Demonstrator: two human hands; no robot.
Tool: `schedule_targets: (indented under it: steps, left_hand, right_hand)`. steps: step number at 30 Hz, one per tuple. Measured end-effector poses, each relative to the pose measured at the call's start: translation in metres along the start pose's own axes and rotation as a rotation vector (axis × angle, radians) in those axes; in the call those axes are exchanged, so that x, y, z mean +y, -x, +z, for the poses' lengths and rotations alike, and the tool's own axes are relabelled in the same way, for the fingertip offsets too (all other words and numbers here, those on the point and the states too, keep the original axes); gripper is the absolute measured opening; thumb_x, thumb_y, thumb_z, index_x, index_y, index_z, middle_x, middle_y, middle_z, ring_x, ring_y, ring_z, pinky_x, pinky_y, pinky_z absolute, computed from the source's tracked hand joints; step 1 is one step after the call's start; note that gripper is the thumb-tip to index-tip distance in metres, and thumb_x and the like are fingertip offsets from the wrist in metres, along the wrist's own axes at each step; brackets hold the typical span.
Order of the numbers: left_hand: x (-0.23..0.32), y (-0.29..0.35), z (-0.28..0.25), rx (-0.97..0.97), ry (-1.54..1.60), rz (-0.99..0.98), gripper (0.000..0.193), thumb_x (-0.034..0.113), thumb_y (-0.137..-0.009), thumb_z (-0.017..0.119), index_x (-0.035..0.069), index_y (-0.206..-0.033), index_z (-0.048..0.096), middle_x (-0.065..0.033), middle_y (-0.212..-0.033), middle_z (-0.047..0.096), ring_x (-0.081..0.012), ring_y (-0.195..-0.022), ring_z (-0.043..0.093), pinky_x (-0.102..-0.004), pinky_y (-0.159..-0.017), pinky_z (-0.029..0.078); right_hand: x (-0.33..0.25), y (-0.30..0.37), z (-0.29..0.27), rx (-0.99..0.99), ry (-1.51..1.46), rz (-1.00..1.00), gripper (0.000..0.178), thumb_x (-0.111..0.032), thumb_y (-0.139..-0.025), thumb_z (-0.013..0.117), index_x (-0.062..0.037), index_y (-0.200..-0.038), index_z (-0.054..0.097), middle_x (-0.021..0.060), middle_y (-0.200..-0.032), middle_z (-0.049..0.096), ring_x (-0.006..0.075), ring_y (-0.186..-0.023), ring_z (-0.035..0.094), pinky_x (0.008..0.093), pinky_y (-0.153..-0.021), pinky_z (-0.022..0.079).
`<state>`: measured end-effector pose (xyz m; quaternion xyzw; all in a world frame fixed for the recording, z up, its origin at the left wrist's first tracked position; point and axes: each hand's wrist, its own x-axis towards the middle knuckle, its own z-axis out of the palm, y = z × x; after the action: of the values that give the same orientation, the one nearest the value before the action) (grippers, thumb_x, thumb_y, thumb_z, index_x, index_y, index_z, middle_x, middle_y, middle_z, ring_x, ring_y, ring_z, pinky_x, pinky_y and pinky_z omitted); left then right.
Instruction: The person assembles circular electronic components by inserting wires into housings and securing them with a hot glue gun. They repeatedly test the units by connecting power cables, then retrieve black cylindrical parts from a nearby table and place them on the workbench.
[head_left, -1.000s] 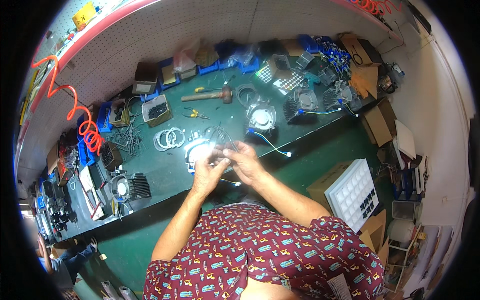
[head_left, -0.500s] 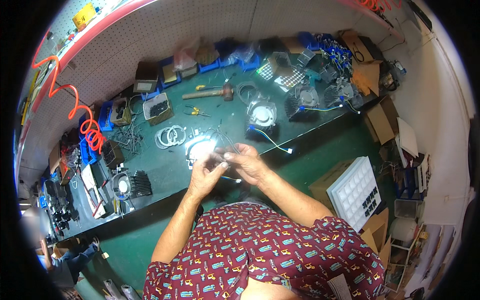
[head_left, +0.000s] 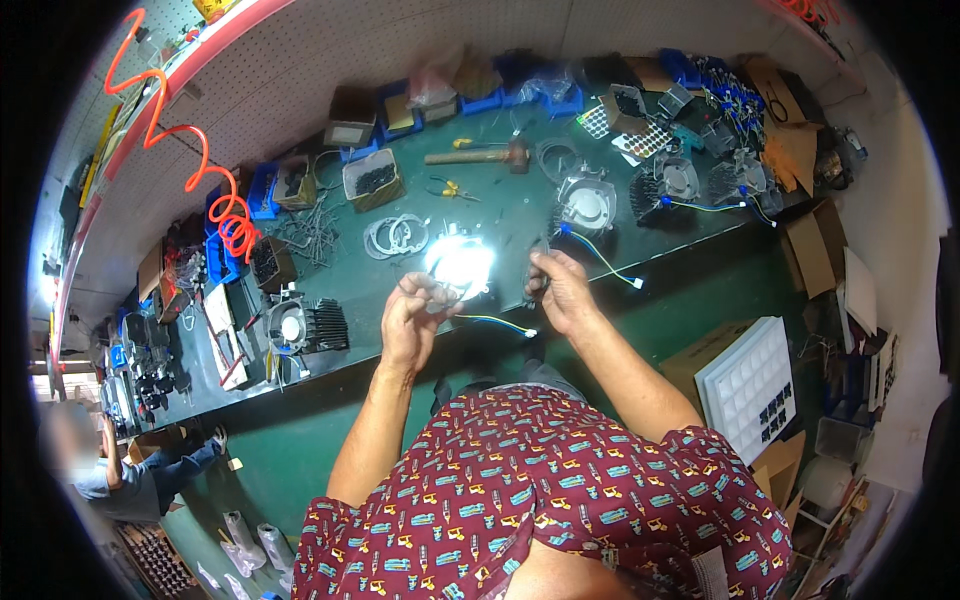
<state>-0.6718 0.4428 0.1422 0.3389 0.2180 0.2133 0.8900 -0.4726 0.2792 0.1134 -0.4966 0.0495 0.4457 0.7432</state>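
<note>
Head view: right hand and left hand, close together a second ago, now stand apart; the right pinches what looks like a dark strand, seemingly clear of the glare-lit unit on the counter, while the left half-curls beside it, hold unclear.

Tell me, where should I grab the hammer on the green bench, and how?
Probably hold the hammer by the left part of its wooden handle, coming from above on the near side. It lies sideways, with the thicker head at the right and a yellow-handled tool just behind the handle.
</note>
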Motion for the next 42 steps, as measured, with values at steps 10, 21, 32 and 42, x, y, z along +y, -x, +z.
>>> schedule_targets:
  steps: [10,21,32,42]
  left_hand:
    - [-0.008,-0.004,0.005,0.059,-0.052,-0.1,0.044,0.012,-0.093,0.047,-0.004,-0.134,0.048,-0.01,-0.09,0.067,-0.0221,-0.089,0.068,-0.0401,-0.082,0.061]
    - [-0.009,-0.002,-0.001,0.027,-0.096,-0.176,0.044,0.013,-0.098,0.05,-0.004,-0.138,0.046,-0.0157,-0.105,0.067,-0.0252,-0.101,0.067,-0.0373,-0.088,0.06]
    - [-0.025,0.02,-0.037,0.036,0.275,-0.406,0.035,0.029,-0.104,0.053,0.001,-0.123,0.056,-0.0115,-0.095,0.068,-0.0184,-0.079,0.068,-0.0282,-0.069,0.06]
    - [-0.023,-0.001,-0.054,0.405,-0.257,-0.033,0.029,0.005,-0.092,0.069,-0.004,-0.116,0.056,-0.0102,-0.095,0.069,-0.0159,-0.079,0.068,-0.0269,-0.071,0.059]
  right_hand:
    - [0.015,0.007,0.024,-0.181,0.171,0.07,0.039,-0.013,-0.086,0.077,-0.0027,-0.117,0.056,0.0055,-0.098,0.068,0.0123,-0.079,0.065,0.024,-0.064,0.049]
    - [0.022,-0.001,0.022,-0.165,0.282,0.054,0.043,-0.007,-0.081,0.078,-0.0009,-0.117,0.054,0.0059,-0.094,0.066,0.0098,-0.074,0.06,0.0219,-0.059,0.045]
    - [0.007,0.006,0.018,-0.327,0.509,-0.299,0.033,-0.001,-0.081,0.076,-0.0074,-0.106,0.055,0.0002,-0.089,0.06,0.0085,-0.073,0.058,0.0236,-0.066,0.048]
    - [0.046,-0.014,0.011,-0.105,0.388,-0.322,0.049,0.0,-0.078,0.073,0.0027,-0.118,0.044,0.0149,-0.103,0.066,0.0161,-0.09,0.065,0.0298,-0.077,0.055]
